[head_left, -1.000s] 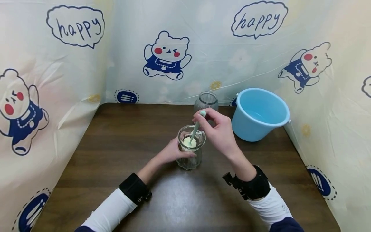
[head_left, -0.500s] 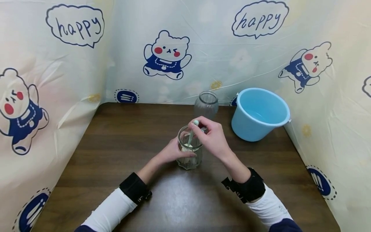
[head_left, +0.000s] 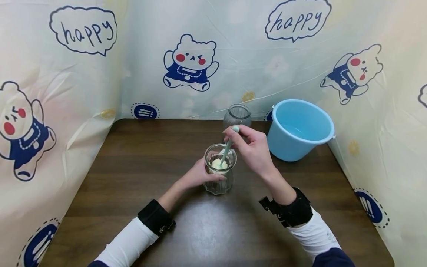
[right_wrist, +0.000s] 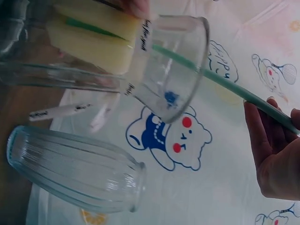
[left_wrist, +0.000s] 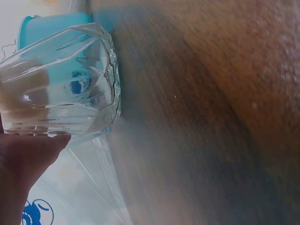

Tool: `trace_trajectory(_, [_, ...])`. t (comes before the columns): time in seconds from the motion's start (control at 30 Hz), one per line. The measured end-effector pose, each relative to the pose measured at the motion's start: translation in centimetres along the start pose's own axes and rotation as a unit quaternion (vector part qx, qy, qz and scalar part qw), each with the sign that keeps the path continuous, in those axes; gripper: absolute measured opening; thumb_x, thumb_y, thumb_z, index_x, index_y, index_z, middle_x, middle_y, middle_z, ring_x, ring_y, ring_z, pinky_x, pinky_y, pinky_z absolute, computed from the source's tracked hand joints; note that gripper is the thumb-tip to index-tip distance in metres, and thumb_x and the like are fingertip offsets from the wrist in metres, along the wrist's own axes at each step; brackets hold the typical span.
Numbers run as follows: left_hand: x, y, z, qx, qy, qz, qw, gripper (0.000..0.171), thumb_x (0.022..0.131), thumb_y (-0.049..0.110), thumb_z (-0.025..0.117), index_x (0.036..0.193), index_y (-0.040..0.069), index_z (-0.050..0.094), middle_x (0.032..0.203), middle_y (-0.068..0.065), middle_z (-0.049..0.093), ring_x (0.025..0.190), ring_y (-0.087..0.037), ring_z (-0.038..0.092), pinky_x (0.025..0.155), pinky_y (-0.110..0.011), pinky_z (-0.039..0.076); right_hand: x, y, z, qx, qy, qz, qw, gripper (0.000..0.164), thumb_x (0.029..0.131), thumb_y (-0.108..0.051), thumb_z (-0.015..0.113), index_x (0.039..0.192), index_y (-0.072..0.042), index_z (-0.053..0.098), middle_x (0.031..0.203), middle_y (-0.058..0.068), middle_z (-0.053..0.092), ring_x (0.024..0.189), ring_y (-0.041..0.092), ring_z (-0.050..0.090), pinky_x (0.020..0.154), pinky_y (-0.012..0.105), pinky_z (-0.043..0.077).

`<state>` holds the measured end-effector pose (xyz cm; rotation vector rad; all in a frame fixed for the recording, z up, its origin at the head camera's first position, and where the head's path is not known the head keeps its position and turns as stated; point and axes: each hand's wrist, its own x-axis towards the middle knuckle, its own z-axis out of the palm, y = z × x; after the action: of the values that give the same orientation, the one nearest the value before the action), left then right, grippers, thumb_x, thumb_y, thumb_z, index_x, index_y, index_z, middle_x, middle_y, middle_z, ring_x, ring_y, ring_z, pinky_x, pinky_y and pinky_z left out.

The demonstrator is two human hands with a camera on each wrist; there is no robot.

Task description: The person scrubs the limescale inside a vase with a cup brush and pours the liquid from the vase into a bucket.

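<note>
A clear glass jar (head_left: 218, 187) stands on the table in the head view, with my left hand (head_left: 199, 173) gripping its side, thumb across the front. In the left wrist view the ridged lower part of the jar (left_wrist: 82, 115) shows beside my thumb. My right hand (head_left: 256, 151) pinches the upper end of a green-handled sponge bottle brush (head_left: 227, 151) over the mouth. The cream sponge head (right_wrist: 93, 49) is inside the jar, below its neck, in the right wrist view. My left fingers are partly hidden behind the glass.
Behind my right hand stands a second ribbed glass jar (head_left: 235, 118). A light blue bucket (head_left: 289, 146) sits at the back right of the brown wooden table (head_left: 143, 148). A printed curtain (head_left: 240, 55) surrounds the table's back and sides.
My right hand first moved down and left, pushing the brush deeper, then came back up and right, raising the sponge towards the jar's neck. My left hand and the jar stay put.
</note>
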<state>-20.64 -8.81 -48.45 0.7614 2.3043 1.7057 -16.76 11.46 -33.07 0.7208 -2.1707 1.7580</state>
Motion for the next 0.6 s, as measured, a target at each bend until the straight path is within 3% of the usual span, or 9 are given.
trace_trajectory(0.2, [-0.2, 0.2, -0.1, -0.009, -0.01, -0.005, 0.9999, 0.079, 0.079, 0.014, 0.091, 0.146, 0.011, 0.048, 0.136, -0.005, 0.063, 0.122, -0.021, 0.063, 0.106, -0.043, 0.049, -1.1, 1.5, 0.9, -0.036, -0.037, 0.01, 0.999, 0.014, 0.104, -0.012, 0.065, 0.105, -0.002, 0.073, 0.089, 0.015, 0.07, 0.074, 0.028, 0.061, 0.067, 0.034, 0.056])
trace_trajectory(0.37, [-0.4, 0.2, -0.2, -0.007, -0.021, -0.011, 0.9997, 0.085, 0.082, 0.015, 0.09, 0.153, 0.019, 0.042, 0.144, -0.004, 0.059, 0.128, -0.023, 0.06, 0.109, -0.048, 0.047, -1.7, 2.4, 1.4, -0.072, -0.063, 0.02, 0.995, 0.014, 0.103, -0.016, 0.066, 0.106, -0.005, 0.075, 0.088, 0.011, 0.07, 0.072, 0.02, 0.056, 0.063, 0.029, 0.052])
trace_trajectory(0.6, [-0.3, 0.3, 0.0, -0.013, -0.013, -0.013, 0.9998, 0.083, 0.081, 0.015, 0.09, 0.15, 0.015, 0.045, 0.142, -0.005, 0.06, 0.125, -0.022, 0.061, 0.109, -0.045, 0.048, -0.8, 0.6, 0.7, -0.089, -0.066, -0.026, 0.994, 0.013, 0.103, -0.013, 0.066, 0.107, -0.005, 0.075, 0.09, 0.008, 0.074, 0.07, 0.016, 0.062, 0.063, 0.029, 0.056])
